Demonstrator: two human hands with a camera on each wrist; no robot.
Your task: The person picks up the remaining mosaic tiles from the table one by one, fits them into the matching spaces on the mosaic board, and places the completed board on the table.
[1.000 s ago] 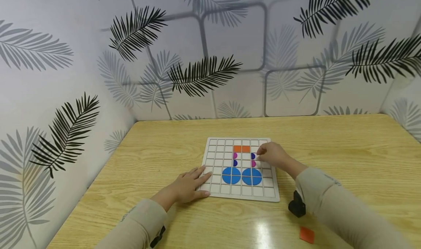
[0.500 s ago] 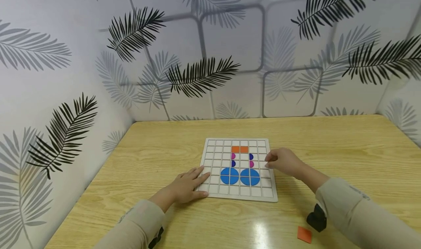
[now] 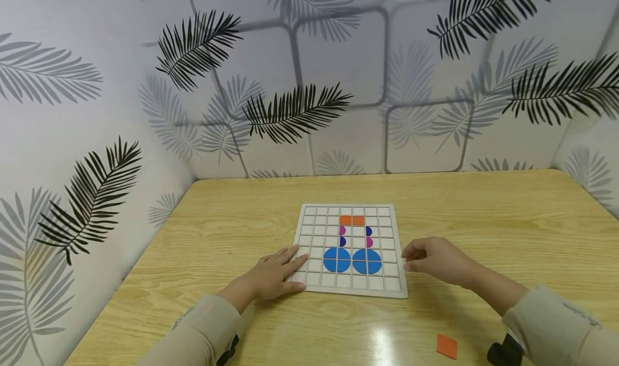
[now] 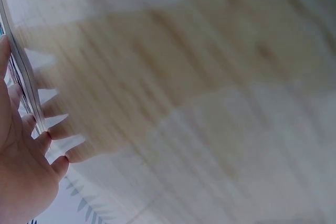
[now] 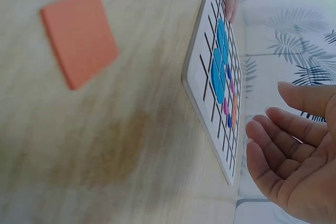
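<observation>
A white grid board [image 3: 314, 277] lies on the table, bearing blue quarter-circle pieces that form two discs [image 3: 337, 260], two orange squares [image 3: 352, 220] and small pink and dark blue half-circles [image 3: 369, 242]. My left hand [image 3: 276, 274] rests with spread fingers on the board's left edge. My right hand [image 3: 437, 261] hovers just off the board's right edge, fingers loosely bent. In the right wrist view the right hand [image 5: 299, 150] holds nothing, with thumb and fingers apart. A loose orange square tile [image 3: 447, 346] lies on the table nearer to me.
The wooden table [image 3: 242, 210] runs back to a wall [image 3: 348, 59] printed with leaves. Another wall stands along the table's left side. Dark wrist devices sit under both sleeves.
My right hand has drawn back from the half-circles on the board, moving right and toward me past the edge. The left hand stays in place on the board.
</observation>
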